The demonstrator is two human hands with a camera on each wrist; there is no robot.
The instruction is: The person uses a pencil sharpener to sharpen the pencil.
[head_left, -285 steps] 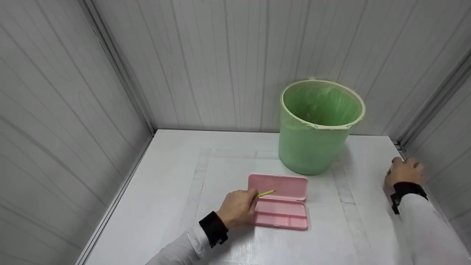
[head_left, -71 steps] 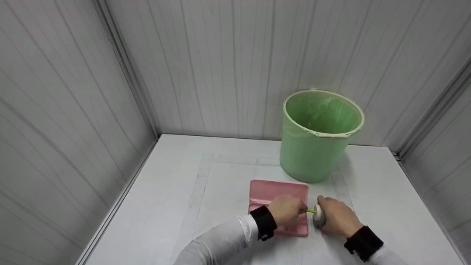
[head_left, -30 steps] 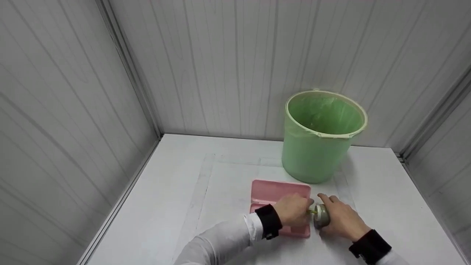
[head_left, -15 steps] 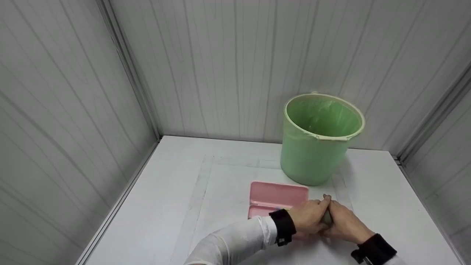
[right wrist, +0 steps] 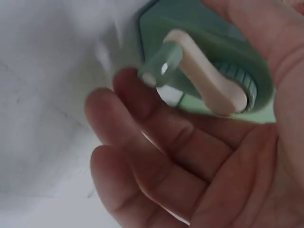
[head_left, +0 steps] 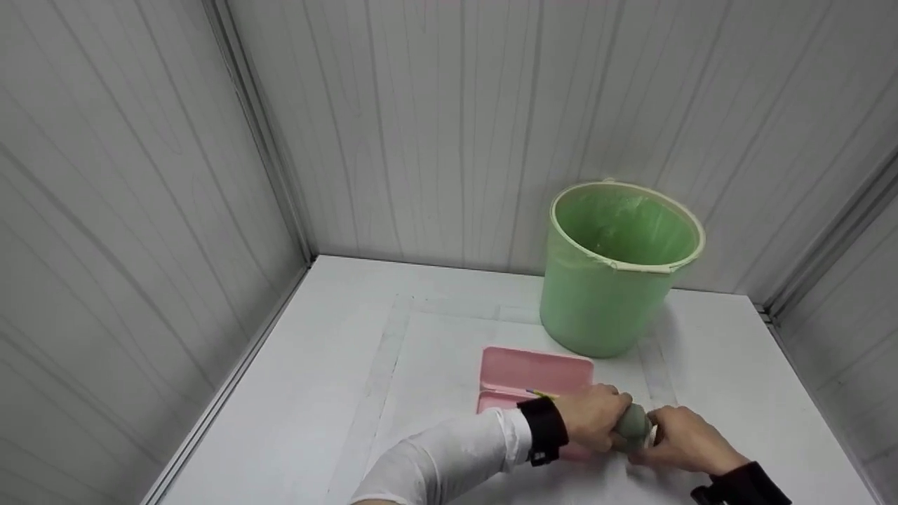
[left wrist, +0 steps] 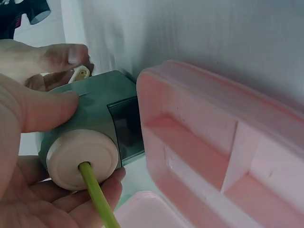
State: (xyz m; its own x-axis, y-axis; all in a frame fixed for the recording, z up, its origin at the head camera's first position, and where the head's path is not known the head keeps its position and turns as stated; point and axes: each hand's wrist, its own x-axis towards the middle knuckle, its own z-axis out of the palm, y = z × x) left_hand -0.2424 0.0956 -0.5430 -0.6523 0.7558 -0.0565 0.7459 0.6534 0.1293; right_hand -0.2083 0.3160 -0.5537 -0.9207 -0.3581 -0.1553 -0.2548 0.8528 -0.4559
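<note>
My left hand (head_left: 593, 417) grips a green crank pencil sharpener (head_left: 633, 423), thumb on top and fingers underneath. A yellow-green pencil (left wrist: 97, 194) is stuck in the hole of its round, pale front; in the head view the pencil's other end sticks out behind the left hand. My right hand (head_left: 691, 442) is at the sharpener's far end, its fingers loosely bent around the crank (right wrist: 204, 71). In the right wrist view a fingertip lies close to the crank's green knob (right wrist: 161, 64), with no plain pinch on it.
Under the left forearm and hand lies an open pink pencil case (head_left: 537, 368) with a divided tray (left wrist: 190, 147). A green bucket (head_left: 607, 308) stands behind it on the white table (head_left: 351, 337). Grey panel walls (head_left: 421, 140) enclose the back and sides.
The right hand brought the sharpener from the right edge to the pencil in the left hand. The left hand then took over the sharpener, and the right hand slid to the crank.
</note>
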